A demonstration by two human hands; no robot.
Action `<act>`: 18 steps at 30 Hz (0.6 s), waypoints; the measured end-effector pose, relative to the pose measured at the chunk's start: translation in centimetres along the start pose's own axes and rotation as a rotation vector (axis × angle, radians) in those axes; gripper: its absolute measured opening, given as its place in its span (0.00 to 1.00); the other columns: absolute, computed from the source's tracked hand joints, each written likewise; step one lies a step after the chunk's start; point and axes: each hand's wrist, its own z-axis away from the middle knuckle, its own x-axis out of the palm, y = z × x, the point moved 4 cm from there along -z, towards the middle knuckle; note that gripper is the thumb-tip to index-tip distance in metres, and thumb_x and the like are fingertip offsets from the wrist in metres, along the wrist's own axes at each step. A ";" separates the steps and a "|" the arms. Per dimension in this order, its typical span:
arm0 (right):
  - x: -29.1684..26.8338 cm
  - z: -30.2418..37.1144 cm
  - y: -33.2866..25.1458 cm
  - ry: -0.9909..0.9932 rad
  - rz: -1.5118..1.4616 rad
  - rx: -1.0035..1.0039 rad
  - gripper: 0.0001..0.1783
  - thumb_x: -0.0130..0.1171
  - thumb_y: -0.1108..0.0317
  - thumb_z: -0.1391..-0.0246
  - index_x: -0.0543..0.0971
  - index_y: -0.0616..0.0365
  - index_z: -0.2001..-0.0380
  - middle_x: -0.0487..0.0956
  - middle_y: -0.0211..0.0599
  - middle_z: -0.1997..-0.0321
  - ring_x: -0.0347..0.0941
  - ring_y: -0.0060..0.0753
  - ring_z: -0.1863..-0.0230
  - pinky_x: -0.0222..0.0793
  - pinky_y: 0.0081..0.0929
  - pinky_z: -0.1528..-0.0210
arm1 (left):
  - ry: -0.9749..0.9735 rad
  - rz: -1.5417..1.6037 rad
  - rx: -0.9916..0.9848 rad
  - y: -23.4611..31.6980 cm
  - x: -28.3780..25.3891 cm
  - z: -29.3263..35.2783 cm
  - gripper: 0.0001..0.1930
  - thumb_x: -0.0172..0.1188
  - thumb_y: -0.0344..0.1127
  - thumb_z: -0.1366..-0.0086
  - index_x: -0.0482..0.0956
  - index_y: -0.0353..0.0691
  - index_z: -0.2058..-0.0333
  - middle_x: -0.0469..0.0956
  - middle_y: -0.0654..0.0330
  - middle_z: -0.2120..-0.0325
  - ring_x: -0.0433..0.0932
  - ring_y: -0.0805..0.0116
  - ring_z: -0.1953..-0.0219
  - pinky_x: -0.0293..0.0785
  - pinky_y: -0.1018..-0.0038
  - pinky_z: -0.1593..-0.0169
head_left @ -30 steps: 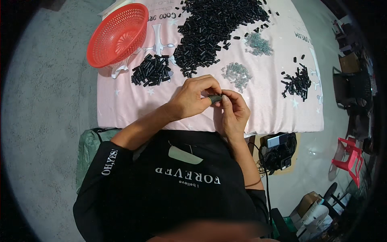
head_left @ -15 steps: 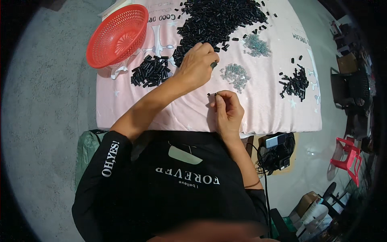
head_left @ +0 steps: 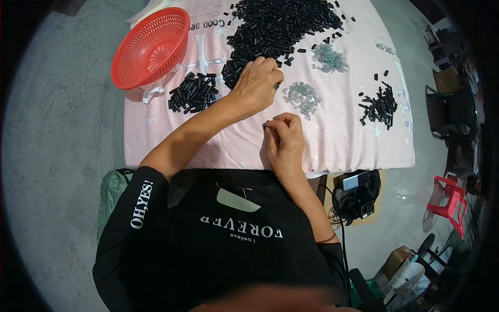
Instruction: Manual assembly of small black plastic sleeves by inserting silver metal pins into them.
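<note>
My left hand [head_left: 255, 87] rests at the near edge of a large heap of short black tube-like pieces [head_left: 280, 26], its fingers curled. A small dark piece [head_left: 277, 86] shows on its thumb side, but whether it is gripped or worn I cannot tell. Nearer to me, my right hand [head_left: 287, 143] is closed in a pinch. At its fingertips is a tiny black piece [head_left: 267, 124], just above the pink cloth [head_left: 234, 145]. Two patches of small clear, glassy bits lie by the hands: a nearer one [head_left: 303, 99] and a farther one [head_left: 330, 58].
A red plastic basket [head_left: 150, 49] stands at the far left of the table. Beside it lies a smaller pile of black pieces [head_left: 193, 92]. Another small black pile [head_left: 381, 106] is at the right. A red stool [head_left: 448, 203] stands on the floor to the right.
My right hand has shifted left to the tiny black bit that lay apart on the cloth. The left hand stays by the heap, its fingers slightly turned.
</note>
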 end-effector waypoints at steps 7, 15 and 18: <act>-0.2 -0.3 -0.5 -0.020 0.053 -0.054 0.08 0.60 0.83 0.51 0.79 0.65 0.66 0.73 0.50 0.61 0.75 0.49 0.64 0.73 0.36 0.64 | 0.067 -0.003 0.020 -0.6 0.2 -3.2 0.11 0.56 0.21 0.49 0.83 0.39 0.68 0.75 0.56 0.66 0.72 0.55 0.57 0.68 0.62 0.52; -0.2 0.0 0.0 -0.034 -0.016 0.040 0.09 0.60 0.81 0.51 0.80 0.63 0.64 0.74 0.47 0.60 0.75 0.44 0.65 0.73 0.33 0.64 | -0.131 -0.259 0.038 -0.6 2.2 -7.0 0.11 0.54 0.21 0.46 0.82 0.40 0.67 0.78 0.56 0.65 0.74 0.56 0.56 0.67 0.62 0.52; -0.5 -0.1 -0.4 -0.061 -0.055 0.067 0.08 0.60 0.80 0.51 0.79 0.64 0.65 0.74 0.49 0.61 0.76 0.48 0.66 0.73 0.35 0.64 | -0.174 -0.268 0.024 -1.0 2.1 -6.8 0.11 0.54 0.21 0.47 0.81 0.40 0.67 0.78 0.55 0.65 0.74 0.54 0.56 0.66 0.61 0.53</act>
